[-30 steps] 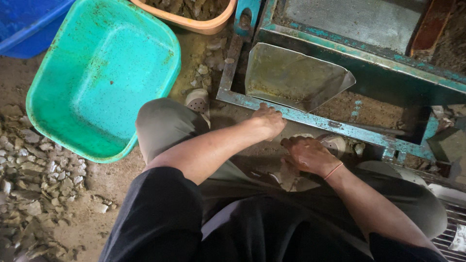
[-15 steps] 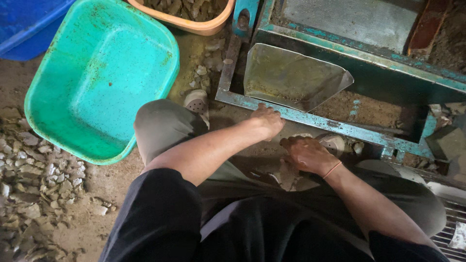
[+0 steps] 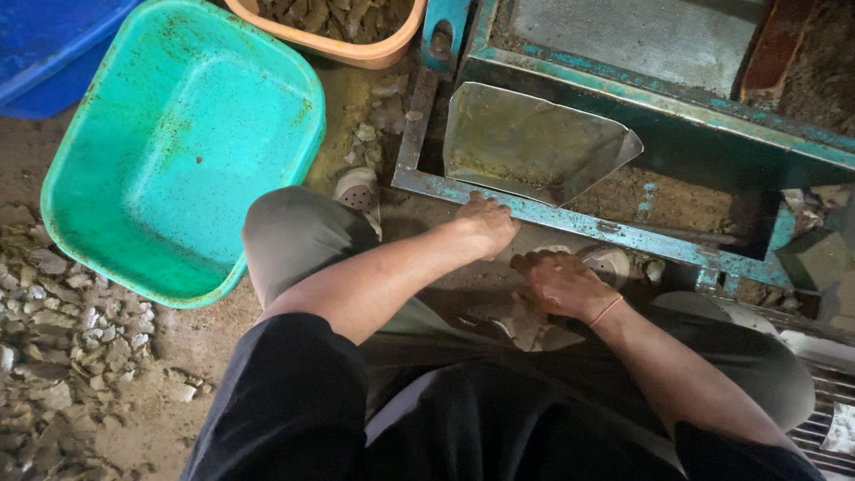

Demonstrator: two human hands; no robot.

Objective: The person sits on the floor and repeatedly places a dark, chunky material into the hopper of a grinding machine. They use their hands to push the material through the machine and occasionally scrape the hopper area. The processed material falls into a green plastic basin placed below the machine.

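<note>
Head view, the only one I have. A teal plastic tub (image 3: 178, 151), rectangular with rounded corners, speckled with dirt, sits at upper left on a packed earth floor. Past its far corner lies a blue tub (image 3: 44, 53), and beside that an orange basin (image 3: 356, 49) filled with grey-brown chunks. Pale stone chips (image 3: 62, 330) are scattered at lower left, rough and angular.

At upper right stands a metal frame (image 3: 570, 227), teal paint worn and rusted, angle-iron by the look of its edge. Inside it leans a sheet-metal chute (image 3: 525, 147), dull grey, stained, folded up at the sides. Brown soil or clay fills the trough behind the rail.

I see the left hand (image 3: 485, 223) resting palm-down on the frame's near rail, fingers together and slightly curled over the edge; it holds nothing that I can make out. The forearm crosses from lower left over a knee in grey-green trousers, elbow bent.

The right hand (image 3: 561, 283) is lower, just beside the left but not touching it, between the knees. Its fingers are curled downward toward a pale flat stone (image 3: 525, 325) on the ground below; I cannot tell whether they clamp it or only touch it, since the hand hides the contact. A thin red band circles the wrist. The forearm comes in from lower right, wrist bent down.

A pale perforated shoe (image 3: 359, 190) shows by the left knee, another (image 3: 613, 261) near the right hand.
</note>
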